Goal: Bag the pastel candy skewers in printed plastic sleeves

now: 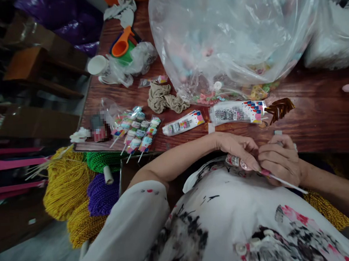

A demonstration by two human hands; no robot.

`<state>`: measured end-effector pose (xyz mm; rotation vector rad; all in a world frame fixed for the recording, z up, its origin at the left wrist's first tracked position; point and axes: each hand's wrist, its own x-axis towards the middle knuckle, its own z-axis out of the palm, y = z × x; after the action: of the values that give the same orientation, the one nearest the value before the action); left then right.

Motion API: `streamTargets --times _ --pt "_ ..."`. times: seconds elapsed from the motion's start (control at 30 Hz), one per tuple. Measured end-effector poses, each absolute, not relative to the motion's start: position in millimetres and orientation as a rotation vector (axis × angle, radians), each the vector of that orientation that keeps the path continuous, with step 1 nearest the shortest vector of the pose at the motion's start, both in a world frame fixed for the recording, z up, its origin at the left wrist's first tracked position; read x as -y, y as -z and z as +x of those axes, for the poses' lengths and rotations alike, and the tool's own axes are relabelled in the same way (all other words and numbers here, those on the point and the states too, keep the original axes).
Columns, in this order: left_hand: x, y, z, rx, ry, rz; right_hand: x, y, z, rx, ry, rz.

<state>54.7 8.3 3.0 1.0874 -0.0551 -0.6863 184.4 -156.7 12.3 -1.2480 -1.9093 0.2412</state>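
My left hand (239, 148) is closed round a wrapped candy stick (237, 162), its candy end showing below the fingers. My right hand (279, 159) is closed at the wrapper's lower end, and the white stick points down to the right. Both hands meet in front of my shirt, by the table's front edge. Printed wrappers (238, 112) lie in a stack just beyond them, beside gold twist ties (279, 109). A smaller wrapper stack (183, 123) is to the left. Several packed candy sticks (139, 130) rest near the table's left front edge.
A large clear bag (233, 36) of colourful pieces fills the back of the wooden table (312, 114). A beige cloth (163, 97), an orange scoop (122, 45) and a white cup (98, 65) stand left of it. Yellow cord bundles (64, 184) are below left.
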Motion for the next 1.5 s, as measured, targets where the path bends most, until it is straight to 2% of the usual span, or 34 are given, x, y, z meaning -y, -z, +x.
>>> streamTargets --times 0.07,0.13,0.23,0.3,0.37,0.43,0.47,0.53,0.6,0.67,0.73,0.8,0.93,1.03,1.13,1.23,1.33,1.43,1.5 --pt "-25 -6 53 0.015 0.610 1.253 149 -21 190 2.096 0.004 -1.074" --pt "-43 -19 51 -0.058 0.469 1.461 145 -24 197 2.221 0.106 -1.069" --pt "-47 -55 47 -0.074 0.054 1.824 140 -19 207 2.284 0.022 -1.206" --pt "-29 -77 44 0.096 -0.250 2.099 136 -16 211 2.197 -0.038 -1.293" --pt "-4 -83 42 0.471 -0.332 2.362 131 -20 212 1.997 -0.176 -1.395" --pt "15 -70 42 0.640 -0.271 2.411 127 -32 209 1.738 -0.414 -1.491" --pt "18 -58 44 0.611 -0.235 2.407 127 -39 206 1.613 -0.541 -1.524" --pt "12 -35 49 0.262 -0.158 2.307 128 -49 198 1.415 -0.722 -1.538" --pt "-3 -21 56 -0.084 -0.281 2.018 130 -47 190 1.326 -0.828 -1.494" --pt "-15 -19 60 -0.241 -0.412 1.768 129 -36 186 1.304 -0.844 -1.463" --pt "-19 -23 62 -0.306 -0.533 1.682 123 -22 188 1.329 -0.705 -1.473" --pt "-15 -24 62 -0.361 -0.596 1.619 116 -12 194 1.424 -0.379 -1.503" --pt "-1 -17 53 -0.303 -0.238 1.196 106 -13 201 1.649 0.270 -1.396" --pt "3 -19 44 -0.279 -0.078 1.061 102 -15 200 1.716 0.447 -1.313" --pt "-1 -29 36 -0.274 -0.151 1.306 101 -7 198 1.749 0.448 -1.330" --pt "-8 -30 30 -0.296 -0.365 1.887 102 4 192 1.641 0.163 -1.440" --pt "-12 -18 27 -0.227 -0.553 2.500 105 12 178 1.242 -0.540 -1.484" --pt "-9 -8 20 -0.038 -0.628 2.837 105 13 159 0.828 -1.198 -1.208" --pt "-2 -11 7 0.016 -0.659 2.890 108 10 145 0.679 -1.441 -1.046"
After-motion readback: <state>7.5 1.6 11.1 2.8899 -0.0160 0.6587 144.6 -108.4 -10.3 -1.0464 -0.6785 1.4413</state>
